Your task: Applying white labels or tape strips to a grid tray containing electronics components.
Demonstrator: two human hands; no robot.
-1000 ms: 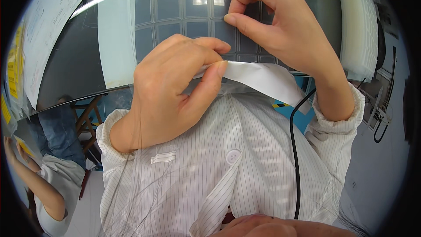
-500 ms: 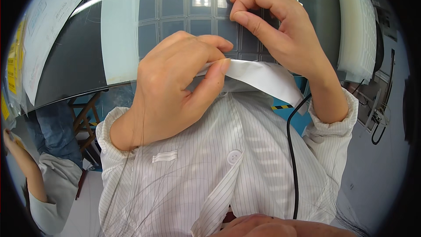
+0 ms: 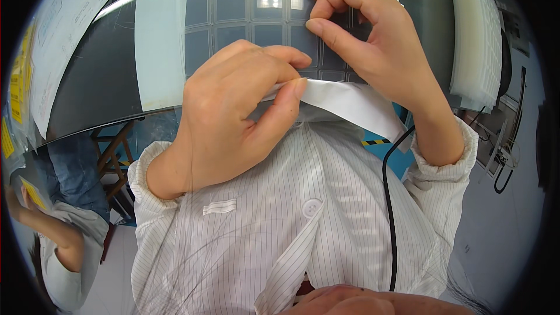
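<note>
A clear plastic sheet (image 3: 233, 17) with a grid of square cells is held up close in front of me. My left hand (image 3: 233, 122) pinches a white strip (image 3: 356, 105) between thumb and fingers at the sheet's lower edge. The strip runs to the right, under my right wrist. My right hand (image 3: 373, 41) is above it, thumb and forefinger pinched together on the sheet's gridded face. Both sleeves are white with thin stripes.
A dark glossy panel (image 3: 99, 81) lies behind the sheet, with white papers (image 3: 64, 29) at the upper left. A stack of white trays (image 3: 475, 41) stands at the right. A black cable (image 3: 388, 198) hangs down my striped coat. Another person (image 3: 64, 239) is at the lower left.
My right hand's fingers have curled a little tighter and shifted slightly on the sheet. My left hand keeps its pinch on the white strip.
</note>
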